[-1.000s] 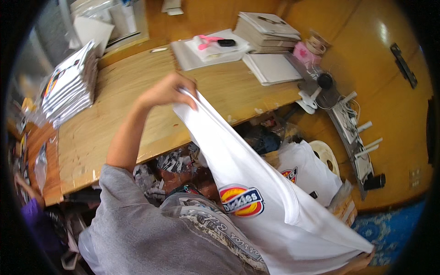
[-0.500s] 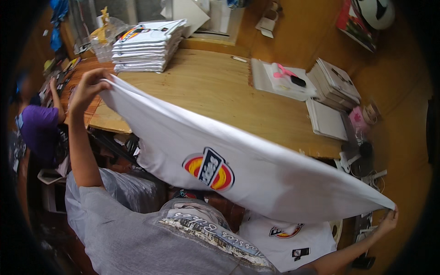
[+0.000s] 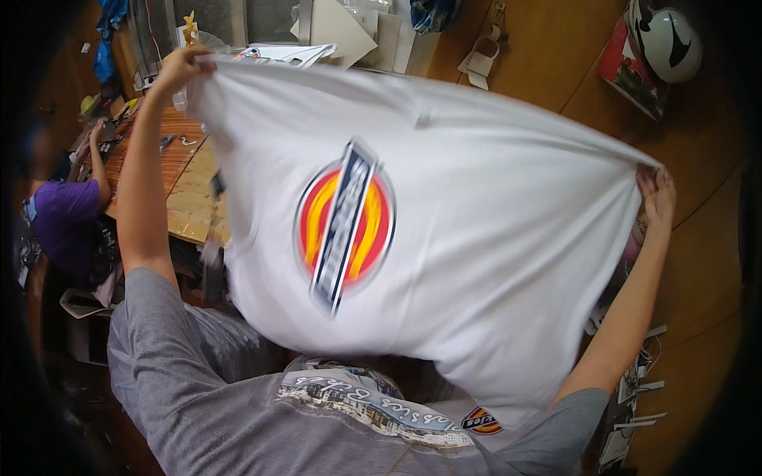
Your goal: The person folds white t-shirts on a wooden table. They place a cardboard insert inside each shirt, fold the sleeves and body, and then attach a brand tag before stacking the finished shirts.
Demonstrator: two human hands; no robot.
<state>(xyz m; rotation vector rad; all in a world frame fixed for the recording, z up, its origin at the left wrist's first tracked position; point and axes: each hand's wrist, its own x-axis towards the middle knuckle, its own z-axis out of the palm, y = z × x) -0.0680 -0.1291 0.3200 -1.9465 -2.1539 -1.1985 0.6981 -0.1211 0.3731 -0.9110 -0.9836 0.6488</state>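
Observation:
A white T-shirt [image 3: 476, 214] with a round red, yellow and dark blue print hangs stretched between my hands, slightly blurred by motion. My left hand [image 3: 184, 67] is closed on its upper left edge, raised toward the window side. At the upper right corner, my right hand [image 3: 656, 194] pinches the cloth, pulling folds toward it. The spread shirt hides most of the table behind it. Low down near my body, part of a second printed white shirt [image 3: 482, 420] shows below the hanging cloth.
A wooden table [image 3: 194, 178] extends behind the shirt. The top of a folded white shirt pile [image 3: 305, 55] shows above the cloth. At the left, a person in a purple top [image 3: 67, 226] works at a bench. A white helmet [image 3: 671, 44] hangs on the right wall.
Both my hands have risen, the right one most. The shirt has swung up and spread wider, now covering the table and the items on its right side.

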